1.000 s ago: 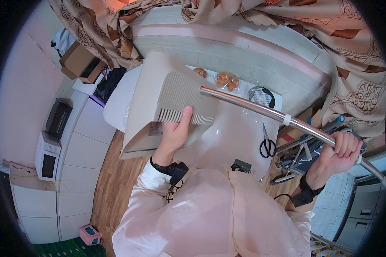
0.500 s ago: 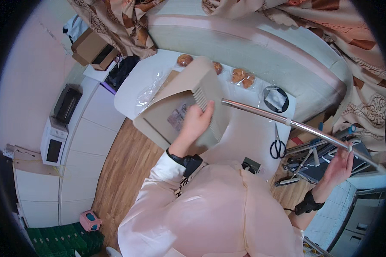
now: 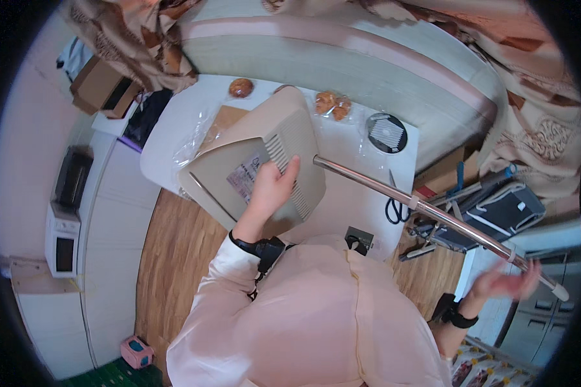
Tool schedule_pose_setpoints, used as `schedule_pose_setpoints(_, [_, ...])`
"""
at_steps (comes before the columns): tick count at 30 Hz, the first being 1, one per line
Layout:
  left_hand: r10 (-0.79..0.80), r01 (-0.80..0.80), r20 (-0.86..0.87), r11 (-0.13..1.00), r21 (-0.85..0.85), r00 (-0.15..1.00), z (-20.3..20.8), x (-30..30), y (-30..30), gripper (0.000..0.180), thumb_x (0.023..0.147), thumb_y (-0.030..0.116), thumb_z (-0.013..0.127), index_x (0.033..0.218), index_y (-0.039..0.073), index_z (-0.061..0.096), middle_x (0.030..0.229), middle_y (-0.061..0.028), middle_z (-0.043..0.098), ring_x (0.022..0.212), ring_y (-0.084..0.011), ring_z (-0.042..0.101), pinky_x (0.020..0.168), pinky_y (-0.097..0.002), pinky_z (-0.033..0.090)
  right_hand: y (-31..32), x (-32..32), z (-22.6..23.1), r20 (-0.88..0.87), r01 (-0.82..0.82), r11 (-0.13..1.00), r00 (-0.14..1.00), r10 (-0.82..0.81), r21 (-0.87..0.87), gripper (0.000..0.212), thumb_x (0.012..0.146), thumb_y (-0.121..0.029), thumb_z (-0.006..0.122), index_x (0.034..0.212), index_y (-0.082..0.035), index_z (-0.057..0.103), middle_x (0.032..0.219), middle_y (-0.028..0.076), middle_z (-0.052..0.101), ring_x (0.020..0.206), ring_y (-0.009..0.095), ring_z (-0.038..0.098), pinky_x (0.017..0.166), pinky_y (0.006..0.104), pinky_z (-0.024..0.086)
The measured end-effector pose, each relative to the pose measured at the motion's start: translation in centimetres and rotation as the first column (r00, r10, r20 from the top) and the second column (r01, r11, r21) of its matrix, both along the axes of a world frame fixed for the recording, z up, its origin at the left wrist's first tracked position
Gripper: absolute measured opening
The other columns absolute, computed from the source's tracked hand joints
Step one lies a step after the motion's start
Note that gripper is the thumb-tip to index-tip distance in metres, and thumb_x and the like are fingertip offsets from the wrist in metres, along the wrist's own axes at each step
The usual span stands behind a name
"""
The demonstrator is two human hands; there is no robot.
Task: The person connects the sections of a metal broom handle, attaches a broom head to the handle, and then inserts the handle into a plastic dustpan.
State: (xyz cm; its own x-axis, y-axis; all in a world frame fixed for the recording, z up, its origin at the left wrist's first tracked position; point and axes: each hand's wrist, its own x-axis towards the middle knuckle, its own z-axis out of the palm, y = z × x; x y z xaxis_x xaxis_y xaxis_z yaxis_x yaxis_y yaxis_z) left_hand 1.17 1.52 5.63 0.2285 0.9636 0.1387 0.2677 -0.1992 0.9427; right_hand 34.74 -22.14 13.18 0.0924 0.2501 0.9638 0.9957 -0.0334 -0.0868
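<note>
A beige dustpan with comb teeth along one edge and a printed label inside is tilted up over the white table. Closed on its toothed edge is my left hand, thumb on the ribbed side. From the pan a long metal pole slants down to the right, ending in a pale cap. Beside that far end is my right hand, smeared by motion; whether its fingers touch the pole cannot be made out.
On the white table lie a round bread, bagged pastries, a black striped disc, scissors and a small dark box. Folded black equipment stands right of the table. White cabinets line the left.
The view has shifted, so the table sits further left. My right hand has moved down along the pole's end and is blurred. My left hand keeps its hold on the dustpan.
</note>
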Motion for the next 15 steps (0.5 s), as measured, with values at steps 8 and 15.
schedule_pose_setpoints(8, [-0.088,0.096,-0.047,0.97,0.222,0.995,0.3,1.3,0.2,0.025,0.089,0.021,0.051,0.078,0.0,0.057,0.053,-0.0067,0.052,0.046,-0.0165,0.049,0.047,-0.0307,0.04,6.6,-4.6,0.7,0.442,0.253,0.574,0.871,0.216,-0.779,0.031,0.081,-0.036,0.056,0.098,-0.009,0.056,0.072,0.006,0.048,0.066,0.018,0.052,0.052,0.0279,0.044])
schedule_pose_setpoints(15, [-0.047,0.078,-0.116,0.955,0.286,0.992,0.5,0.7,0.0,0.023,0.088,0.018,0.052,0.078,-0.001,0.058,0.06,-0.0135,0.056,0.054,-0.0276,0.057,0.05,-0.0334,0.042,9.2,-4.7,2.9,0.237,0.134,0.446,0.954,0.183,-0.885,0.025,0.084,-0.034,0.054,0.087,-0.009,0.054,0.06,0.006,0.05,0.052,0.021,0.057,0.045,0.0296,0.044])
